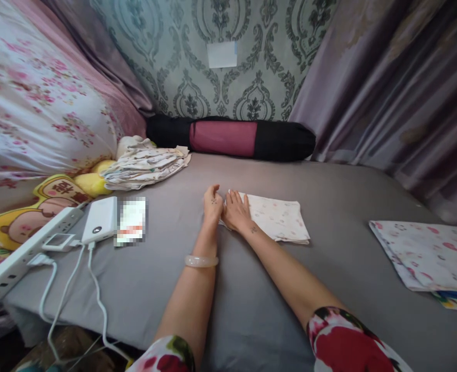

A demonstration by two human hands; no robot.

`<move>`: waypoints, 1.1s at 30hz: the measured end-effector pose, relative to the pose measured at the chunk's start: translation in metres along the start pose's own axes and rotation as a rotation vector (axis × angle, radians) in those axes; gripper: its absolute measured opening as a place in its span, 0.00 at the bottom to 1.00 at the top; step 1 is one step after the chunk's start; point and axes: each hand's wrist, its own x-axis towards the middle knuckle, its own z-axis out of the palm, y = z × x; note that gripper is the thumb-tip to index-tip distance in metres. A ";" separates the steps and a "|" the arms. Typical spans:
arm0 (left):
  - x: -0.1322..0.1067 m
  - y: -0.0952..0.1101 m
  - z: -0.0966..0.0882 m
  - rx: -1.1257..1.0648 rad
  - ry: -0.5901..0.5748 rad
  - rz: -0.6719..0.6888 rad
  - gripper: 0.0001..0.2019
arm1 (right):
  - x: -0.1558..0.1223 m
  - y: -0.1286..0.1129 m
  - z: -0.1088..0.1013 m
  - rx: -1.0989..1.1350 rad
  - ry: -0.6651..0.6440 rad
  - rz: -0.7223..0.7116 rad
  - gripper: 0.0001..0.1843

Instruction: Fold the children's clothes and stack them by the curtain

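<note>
A folded white cloth [278, 217] with a small reddish print lies flat on the grey bed sheet. Pressed onto its left end is my right hand [236, 211], palm down with the fingers stretched out. My left hand [213, 205] stands on its side against the cloth's left edge, touching or very near my right hand. Most of its fingers are turned away from view, so whether they grip the cloth edge is hidden. A pale bangle [201, 262] circles my left wrist.
A stack of folded cloths [146, 168] sits at back left, near a yellow cushion [22, 217]. A white power bank [100, 219], power strip [30, 253] and cables lie left. Another printed cloth [429, 253] lies right. A black-and-maroon bolster [224, 138] rests along the wall.
</note>
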 end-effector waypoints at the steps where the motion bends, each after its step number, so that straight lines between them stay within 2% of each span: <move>1: 0.000 0.000 0.000 -0.001 0.004 -0.003 0.22 | 0.000 -0.001 0.002 -0.001 0.002 0.004 0.30; 7: 0.001 -0.002 0.001 0.022 -0.013 0.003 0.23 | -0.001 0.000 0.005 -0.005 0.029 -0.002 0.30; 12: -0.001 0.000 0.003 0.003 -0.002 0.034 0.22 | -0.001 0.004 0.000 0.045 -0.007 0.000 0.30; 17: -0.004 0.003 0.005 0.000 -0.036 0.041 0.22 | -0.014 0.021 -0.010 0.031 0.052 0.063 0.30; 22: -0.008 0.009 0.006 0.035 -0.094 0.057 0.21 | -0.026 0.035 -0.010 -0.018 0.036 0.100 0.31; 33: -0.017 0.018 0.009 0.133 -0.173 0.113 0.21 | -0.026 0.035 -0.004 0.001 0.033 0.118 0.31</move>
